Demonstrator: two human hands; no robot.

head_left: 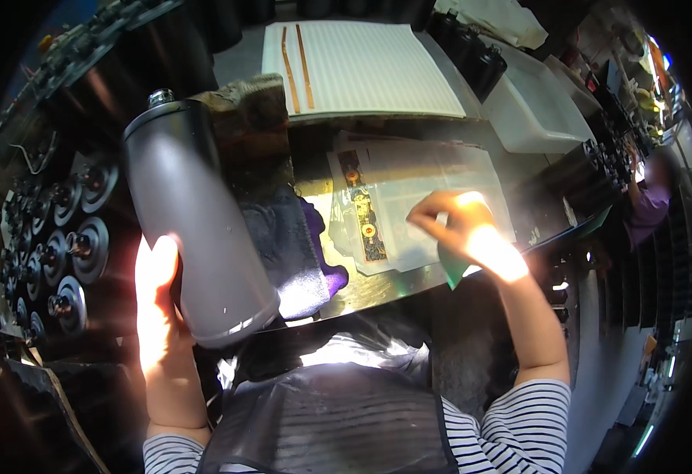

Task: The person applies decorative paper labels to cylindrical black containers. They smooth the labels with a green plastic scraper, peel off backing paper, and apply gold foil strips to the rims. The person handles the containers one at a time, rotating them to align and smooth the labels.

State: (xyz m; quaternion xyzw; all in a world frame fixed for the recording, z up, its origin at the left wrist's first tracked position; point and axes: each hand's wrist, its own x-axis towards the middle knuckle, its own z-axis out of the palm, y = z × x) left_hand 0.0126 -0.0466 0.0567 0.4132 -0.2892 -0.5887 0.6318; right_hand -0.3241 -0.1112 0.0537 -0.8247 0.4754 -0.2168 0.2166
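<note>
Matte dark grey, a large bottle point(196, 221) is gripped, tilted, by the left hand point(159, 296), left of the desk point(389, 291). Well apart, the right hand point(466, 231) is held over translucent sheets point(425, 174); whether anything is pinched cannot be told. An ornate strip point(364, 209) is seen on them. Beyond, two copper-coloured strips point(305, 67) are laid on a white ribbed sheet point(377, 67).

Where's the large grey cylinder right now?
Left of centre in the head view: the grey cylinder is tilted, held by the left hand, left of the dark cloth.
</note>
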